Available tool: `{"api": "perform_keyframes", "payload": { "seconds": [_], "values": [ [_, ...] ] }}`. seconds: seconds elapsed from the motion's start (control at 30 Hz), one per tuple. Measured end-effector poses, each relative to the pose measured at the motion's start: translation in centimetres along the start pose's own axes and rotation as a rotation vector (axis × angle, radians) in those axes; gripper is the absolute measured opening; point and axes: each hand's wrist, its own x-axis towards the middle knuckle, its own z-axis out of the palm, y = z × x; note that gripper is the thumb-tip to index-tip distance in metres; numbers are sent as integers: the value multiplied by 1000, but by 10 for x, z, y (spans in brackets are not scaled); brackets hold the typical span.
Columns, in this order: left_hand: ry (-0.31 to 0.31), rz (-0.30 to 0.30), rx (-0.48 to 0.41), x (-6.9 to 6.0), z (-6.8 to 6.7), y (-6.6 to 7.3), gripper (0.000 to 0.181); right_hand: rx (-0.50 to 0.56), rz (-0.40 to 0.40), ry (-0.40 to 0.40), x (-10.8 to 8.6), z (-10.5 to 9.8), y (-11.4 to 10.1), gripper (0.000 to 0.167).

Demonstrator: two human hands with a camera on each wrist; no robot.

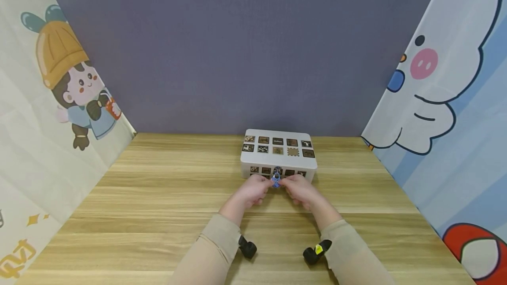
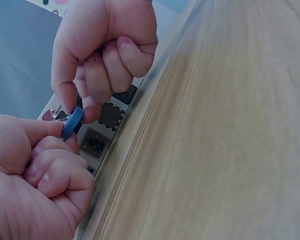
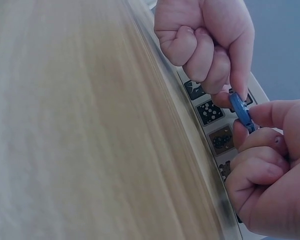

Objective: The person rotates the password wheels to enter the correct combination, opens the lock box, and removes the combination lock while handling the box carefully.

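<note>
A small blue padlock-like piece is at the front face of a white box printed with small dark pictures. My left hand pinches its left side between thumb and forefinger, and my right hand pinches its right side the same way. Both wrist views show the blue piece between the fingertips of the two hands, the other fingers curled in. A metal part shows just above it on the box front. Whether it passes through the blue piece, I cannot tell.
The box stands on a wood-grain table toward its back edge. Behind rises a grey-blue panel. Cartoon-printed sheets hang at the left and right. Dark wrist devices sit at both cuffs.
</note>
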Motion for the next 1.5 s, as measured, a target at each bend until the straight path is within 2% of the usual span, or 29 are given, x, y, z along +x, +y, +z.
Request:
{"api": "perform_keyframes", "payload": {
  "seconds": [0.57, 0.77, 1.1, 1.5],
  "values": [
    [4, 25, 38, 1, 1, 0, 31, 25, -2, -14, 0, -18, -1, 25],
    [6, 19, 28, 0, 1, 0, 31, 5, -10, -40, -3, -24, -3, 33],
    [6, 18, 18, 0, 1, 0, 30, -88, -56, 18, -6, -23, -10, 36],
    [15, 25, 27, -1, 1, 0, 28, -94, -98, -5, -5, -19, -10, 33]
  ]
}}
